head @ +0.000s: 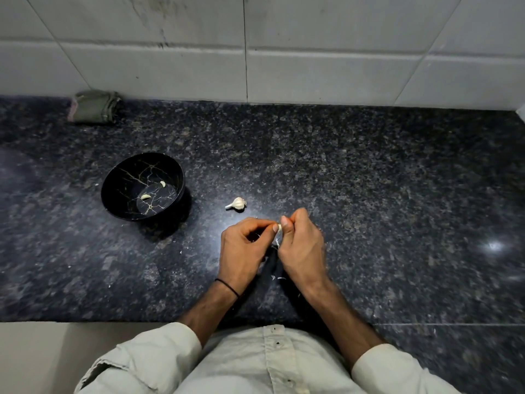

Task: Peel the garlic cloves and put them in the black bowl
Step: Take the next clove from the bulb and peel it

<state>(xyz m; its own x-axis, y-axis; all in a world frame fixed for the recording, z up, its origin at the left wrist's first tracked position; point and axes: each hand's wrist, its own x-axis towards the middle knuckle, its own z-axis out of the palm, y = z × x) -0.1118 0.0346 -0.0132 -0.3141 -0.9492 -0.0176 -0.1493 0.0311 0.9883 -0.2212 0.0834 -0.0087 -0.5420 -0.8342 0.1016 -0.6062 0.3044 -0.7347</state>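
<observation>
A small garlic clove is pinched between the fingertips of my left hand and my right hand, just above the dark granite counter. A strip of papery skin hangs under the clove. The garlic bulb lies on the counter a little beyond my hands. The black bowl with gold crack lines stands to the left, and two peeled cloves lie in it.
Bits of white garlic skin are scattered on the counter around and below my hands. A folded green cloth lies at the back left against the tiled wall. The counter's front edge runs just before my body.
</observation>
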